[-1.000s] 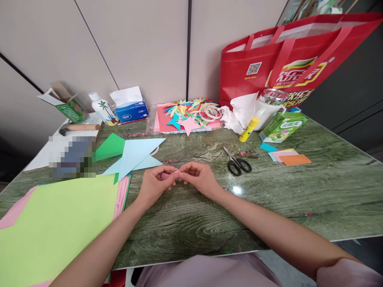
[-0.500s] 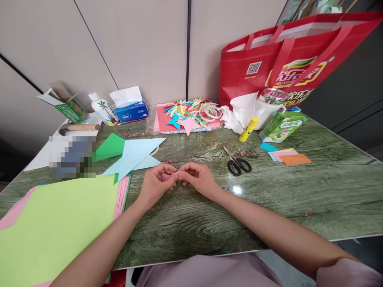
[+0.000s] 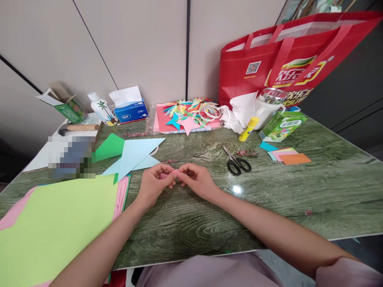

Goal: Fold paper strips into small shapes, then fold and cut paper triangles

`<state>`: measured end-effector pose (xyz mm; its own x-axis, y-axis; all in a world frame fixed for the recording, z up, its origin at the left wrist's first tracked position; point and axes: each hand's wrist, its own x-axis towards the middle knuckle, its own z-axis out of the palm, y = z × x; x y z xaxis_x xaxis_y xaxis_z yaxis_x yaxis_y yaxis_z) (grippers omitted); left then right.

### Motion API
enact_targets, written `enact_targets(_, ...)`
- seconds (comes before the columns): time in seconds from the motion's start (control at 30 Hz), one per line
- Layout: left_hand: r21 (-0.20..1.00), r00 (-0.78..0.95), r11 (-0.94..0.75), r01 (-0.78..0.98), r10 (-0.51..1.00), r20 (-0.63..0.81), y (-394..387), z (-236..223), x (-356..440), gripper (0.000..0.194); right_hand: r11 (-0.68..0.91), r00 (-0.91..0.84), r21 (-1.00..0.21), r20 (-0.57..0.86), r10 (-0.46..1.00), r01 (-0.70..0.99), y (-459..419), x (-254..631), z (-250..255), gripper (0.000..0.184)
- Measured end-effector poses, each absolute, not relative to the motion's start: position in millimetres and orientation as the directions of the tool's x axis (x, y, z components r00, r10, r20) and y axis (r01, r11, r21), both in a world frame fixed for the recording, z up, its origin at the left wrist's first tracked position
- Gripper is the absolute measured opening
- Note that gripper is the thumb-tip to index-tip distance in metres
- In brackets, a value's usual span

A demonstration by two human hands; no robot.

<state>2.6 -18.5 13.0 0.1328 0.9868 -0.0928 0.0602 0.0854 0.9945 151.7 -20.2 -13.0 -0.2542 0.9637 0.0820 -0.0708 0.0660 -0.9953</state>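
A small folded piece of pink paper is pinched between both my hands just above the green wood-grain table. My left hand grips its left end with thumb and fingers closed. My right hand pinches the right end, fingers curled. Most of the paper is hidden by my fingers. Black-handled scissors lie on the table just right of my right hand.
Light blue paper shapes and a green sheet lie to the left; large lime and pink sheets cover the near left. At the back stand a tissue box, paper stars, a glue stick, a green carton and a red bag. Small coloured squares lie right.
My fingers have shifted slightly on the pink paper, working it between both hands. Everything else on the table is as before.
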Motion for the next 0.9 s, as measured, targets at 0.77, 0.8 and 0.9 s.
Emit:
enact_targets(0.77,0.996,0.211,0.090,0.021,0.973,-0.092,-18.5,11.8,3.1,0.021,0.000,-0.154,-0.992,0.019,0.988,-0.124,-17.4,153.4,-12.6,0.020)
enact_targets(0.8,0.996,0.192,0.086,0.012,0.978,-0.086,-18.1,11.6,2.7,0.022,-0.010,-0.140,-0.991,0.009,0.990,-0.136,-17.2,153.3,-12.7,0.020)
enact_targets(0.9,0.996,0.150,0.087,0.000,0.985,-0.086,-17.0,11.1,1.7,0.024,-0.032,-0.137,-0.982,-0.007,0.991,-0.184,-17.0,153.2,-13.2,0.019)
